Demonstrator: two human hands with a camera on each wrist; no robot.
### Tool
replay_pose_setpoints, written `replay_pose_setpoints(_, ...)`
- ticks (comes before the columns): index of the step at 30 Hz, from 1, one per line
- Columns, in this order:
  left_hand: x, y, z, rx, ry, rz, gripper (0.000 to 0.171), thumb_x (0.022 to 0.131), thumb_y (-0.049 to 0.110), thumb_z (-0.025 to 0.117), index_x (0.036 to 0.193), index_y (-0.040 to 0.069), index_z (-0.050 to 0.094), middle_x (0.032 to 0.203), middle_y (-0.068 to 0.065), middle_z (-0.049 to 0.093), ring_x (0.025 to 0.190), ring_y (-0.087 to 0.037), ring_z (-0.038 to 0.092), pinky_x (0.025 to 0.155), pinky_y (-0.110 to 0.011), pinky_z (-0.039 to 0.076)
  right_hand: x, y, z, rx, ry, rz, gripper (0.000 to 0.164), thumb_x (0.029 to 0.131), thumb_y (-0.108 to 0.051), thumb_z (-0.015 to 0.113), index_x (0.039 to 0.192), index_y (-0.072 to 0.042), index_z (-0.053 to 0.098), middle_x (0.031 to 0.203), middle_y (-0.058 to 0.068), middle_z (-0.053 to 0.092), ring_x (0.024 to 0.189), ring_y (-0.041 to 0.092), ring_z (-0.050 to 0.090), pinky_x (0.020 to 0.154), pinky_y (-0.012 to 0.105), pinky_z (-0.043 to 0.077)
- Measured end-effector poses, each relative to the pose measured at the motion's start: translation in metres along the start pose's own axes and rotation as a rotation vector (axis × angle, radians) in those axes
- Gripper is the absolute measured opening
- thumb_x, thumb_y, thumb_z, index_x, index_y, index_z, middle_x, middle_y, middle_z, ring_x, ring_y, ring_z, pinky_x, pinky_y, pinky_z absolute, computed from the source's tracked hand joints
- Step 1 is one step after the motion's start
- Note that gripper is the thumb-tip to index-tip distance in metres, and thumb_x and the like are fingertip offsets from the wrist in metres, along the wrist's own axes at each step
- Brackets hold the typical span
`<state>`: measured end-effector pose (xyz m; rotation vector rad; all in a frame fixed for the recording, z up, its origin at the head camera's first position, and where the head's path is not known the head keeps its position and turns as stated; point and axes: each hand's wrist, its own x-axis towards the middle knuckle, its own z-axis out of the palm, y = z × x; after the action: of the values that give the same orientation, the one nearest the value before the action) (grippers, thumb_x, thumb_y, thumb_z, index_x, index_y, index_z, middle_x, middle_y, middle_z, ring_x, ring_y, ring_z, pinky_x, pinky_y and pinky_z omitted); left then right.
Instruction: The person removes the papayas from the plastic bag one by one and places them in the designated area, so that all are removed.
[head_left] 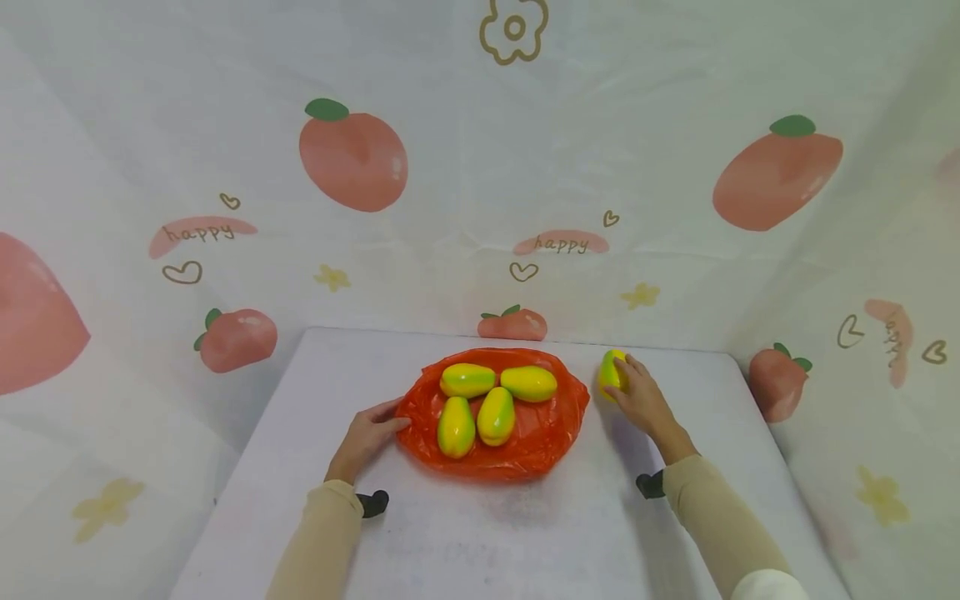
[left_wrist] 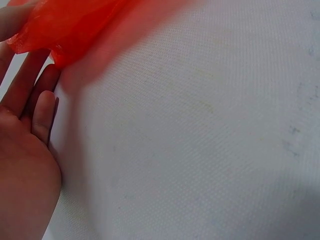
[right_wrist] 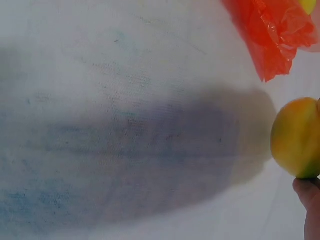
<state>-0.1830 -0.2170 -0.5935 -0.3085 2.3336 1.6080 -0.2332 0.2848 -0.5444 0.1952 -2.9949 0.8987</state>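
A red plastic bag (head_left: 528, 454) lies spread on the table, bearing several yellow-green papayas (head_left: 467, 381). At the bag's left edge, my left hand (head_left: 365, 435) pinches the plastic; in the left wrist view the thumb is above the red film (left_wrist: 75, 25) and the fingers are beneath it. To the right of the bag, my right hand (head_left: 647, 400) grips another papaya (head_left: 610, 372) between thumb and fingers. In the right wrist view this papaya (right_wrist: 295, 137) shows at the right border with the thumb against its lower side, and most of the hand is out of frame.
The white table (head_left: 480, 550) meets a white curtain (head_left: 450, 275) printed with peaches and hearts along its back and sides. Black wrist straps (head_left: 372, 503) show at the ends of both sleeves.
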Motion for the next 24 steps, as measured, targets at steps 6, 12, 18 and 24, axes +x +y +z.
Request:
replay_pose_setpoints(6, -0.0009, 0.0021, -0.0009, -0.005, 0.005, 0.012, 0.062, 0.090, 0.043, 0.076, 0.146, 0.023, 0.058, 0.152, -0.006, 0.056, 0.148, -0.031, 0.044, 0.122, -0.053, 0.037, 0.0025, 0.0031, 0.0020, -0.020, 0.016, -0.039, 0.060, 0.098, -0.011, 0.063, 0.148, 0.012, 0.040, 0.157, 0.038, 0.031, 0.143, 0.056, 0.035, 0.121, 0.065, 0.029)
replay_pose_setpoints(12, -0.0011, 0.0022, 0.0002, -0.015, 0.002, 0.011, 0.061, 0.091, 0.041, 0.075, 0.146, 0.022, 0.057, 0.153, -0.006, 0.056, 0.148, -0.030, 0.044, 0.123, -0.052, 0.037, 0.0044, 0.0063, 0.0050, -0.031, 0.009, -0.038, 0.059, 0.097, -0.010, 0.062, 0.147, 0.014, 0.040, 0.156, 0.039, 0.031, 0.143, 0.057, 0.034, 0.121, 0.065, 0.028)
replay_pose_setpoints(18, -0.0009, 0.0025, 0.0007, -0.005, 0.003, 0.012, 0.061, 0.092, 0.041, 0.074, 0.147, 0.022, 0.057, 0.154, -0.006, 0.055, 0.149, -0.030, 0.042, 0.123, -0.053, 0.036, 0.0059, 0.0067, 0.0073, -0.027, -0.013, -0.027, 0.059, 0.097, -0.010, 0.063, 0.147, 0.013, 0.040, 0.156, 0.039, 0.030, 0.141, 0.059, 0.036, 0.120, 0.067, 0.030)
replay_pose_setpoints(24, -0.0014, 0.0022, 0.0001, -0.005, 0.000, 0.025, 0.061, 0.092, 0.040, 0.074, 0.147, 0.021, 0.057, 0.153, -0.006, 0.055, 0.148, -0.031, 0.043, 0.123, -0.053, 0.036, 0.0064, 0.0047, 0.0052, -0.033, -0.049, 0.016, 0.062, 0.098, -0.014, 0.060, 0.151, 0.009, 0.037, 0.159, 0.037, 0.026, 0.142, 0.059, 0.033, 0.120, 0.067, 0.029)
